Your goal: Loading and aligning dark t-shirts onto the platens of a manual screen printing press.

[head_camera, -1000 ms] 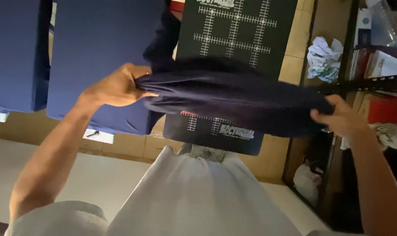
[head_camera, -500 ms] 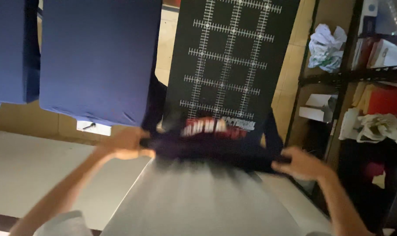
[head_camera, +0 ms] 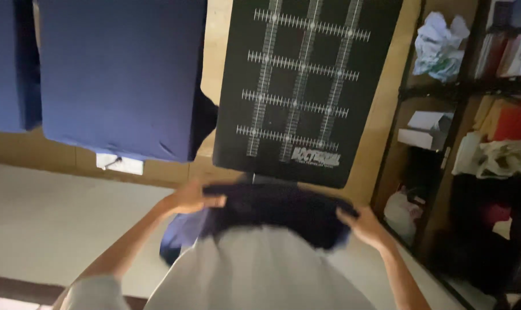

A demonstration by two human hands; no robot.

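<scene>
Dark navy cloth, a shirt, is stretched between the two hands over the near end of a pale grey board. The left hand is closed on the shirt's left edge, fingers curled over the fabric and thumb tucked under it. The right hand grips the opposite edge the same way, fingers wrapped around the bunched hem. Between the hands the cloth lies in a wide band across the board, and a loose fold hangs down just below the left hand. Both bare forearms reach in from the lower corners of the view.

Just beyond the hands, touching nothing they hold, stands a black board marked with a white grid. Further to the left of the left hand, two more boards are covered in blue fabric, one large and near, the other cut off at the frame edge. Under them runs a tan wooden surface. To the right of the right hand is a dark shelf rack carrying crumpled paper, small boxes and folded pale cloth; details there are dim.
</scene>
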